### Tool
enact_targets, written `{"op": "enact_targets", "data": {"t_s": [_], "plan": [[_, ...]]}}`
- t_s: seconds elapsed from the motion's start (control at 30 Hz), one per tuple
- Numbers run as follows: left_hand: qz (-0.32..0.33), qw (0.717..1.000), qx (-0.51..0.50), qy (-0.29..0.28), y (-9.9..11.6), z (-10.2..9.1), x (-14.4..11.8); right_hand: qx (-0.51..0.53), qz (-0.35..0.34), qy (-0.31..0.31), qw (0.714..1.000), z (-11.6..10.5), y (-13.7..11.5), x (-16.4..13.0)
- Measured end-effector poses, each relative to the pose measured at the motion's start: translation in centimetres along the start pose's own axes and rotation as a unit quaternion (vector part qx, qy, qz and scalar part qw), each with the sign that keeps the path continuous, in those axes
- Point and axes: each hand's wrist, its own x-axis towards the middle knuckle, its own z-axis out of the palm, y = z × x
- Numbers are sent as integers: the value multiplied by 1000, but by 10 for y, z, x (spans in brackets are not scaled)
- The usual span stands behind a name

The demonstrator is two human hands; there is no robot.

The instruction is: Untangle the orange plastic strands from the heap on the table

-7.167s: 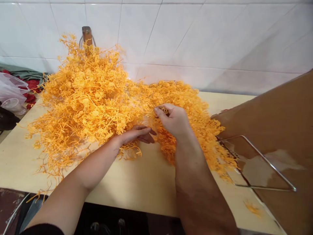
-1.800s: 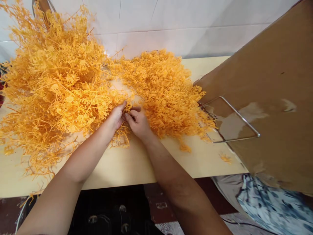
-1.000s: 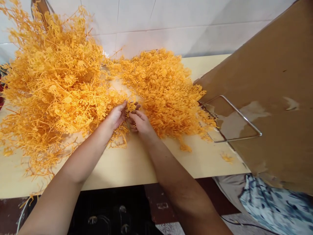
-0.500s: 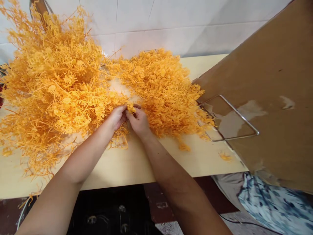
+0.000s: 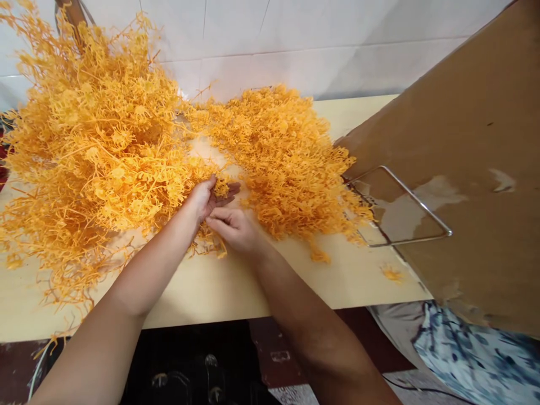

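My left hand is turned palm up near the middle of the table, with its fingers stretched to the right and the thumb raised. A small orange plastic flower piece rests in it, between thumb and fingers. Just below, my right hand is closed in a pinch beside the left palm; what its fingertips hold is too small to make out. A tall tangled heap of orange plastic flower sprigs rises at the left, close to my left hand. To the right spreads a lower pile of orange flower pieces.
A large cardboard sheet or box leans over the table's right end, with a bent metal wire frame against it. One loose orange piece lies near the pale tabletop's right edge. Patterned cloth hangs below. A tiled wall stands behind.
My right hand has drawn down and slightly left, away from the orange piece, into a pinch below it. The left hand's fingers have opened out flat.
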Motion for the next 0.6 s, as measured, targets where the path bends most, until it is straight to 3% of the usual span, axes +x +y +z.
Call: {"op": "enact_targets", "data": {"t_s": [0.07, 0.2, 0.27, 0.6], "plan": [[11, 1000, 3, -8, 2, 0, 0, 9, 5, -16, 1000, 1, -1, -3], [7, 998, 6, -58, 4, -2, -3, -6, 26, 159, 987, -11, 15, 3], [-3, 998, 18, -65, 5, -4, -3, 8, 53, 212, 976, -18, 26, 9], [31, 999, 5, 16, -2, -2, 1, 21, 48, 302, 952, -14, 40, 25]]}}
